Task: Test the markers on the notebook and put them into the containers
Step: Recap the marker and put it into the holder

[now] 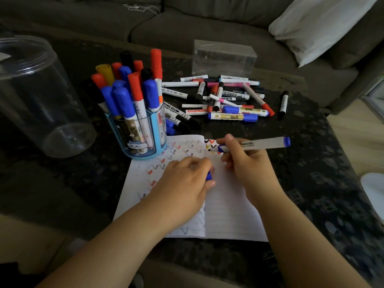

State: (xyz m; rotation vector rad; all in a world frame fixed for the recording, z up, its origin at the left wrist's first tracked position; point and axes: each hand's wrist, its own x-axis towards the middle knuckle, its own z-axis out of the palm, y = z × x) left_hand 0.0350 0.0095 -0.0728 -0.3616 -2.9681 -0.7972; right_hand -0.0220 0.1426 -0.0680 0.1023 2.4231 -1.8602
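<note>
Head view is showing the right hand [247, 161] gripping a blue marker [264, 144], tip touching the open notebook [228, 215], while the left hand [187, 181] is curling around its blue cap [209, 176].

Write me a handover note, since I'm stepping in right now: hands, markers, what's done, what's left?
Right hand holds an uncapped blue marker, tip at the notebook. Left hand grips its blue cap and rests on the page.
Done: many check marks on the pages; blue holder packed with markers.
Left: cap and store this one, then test the pile behind the notebook. Clear jar and clear box look empty.
</note>
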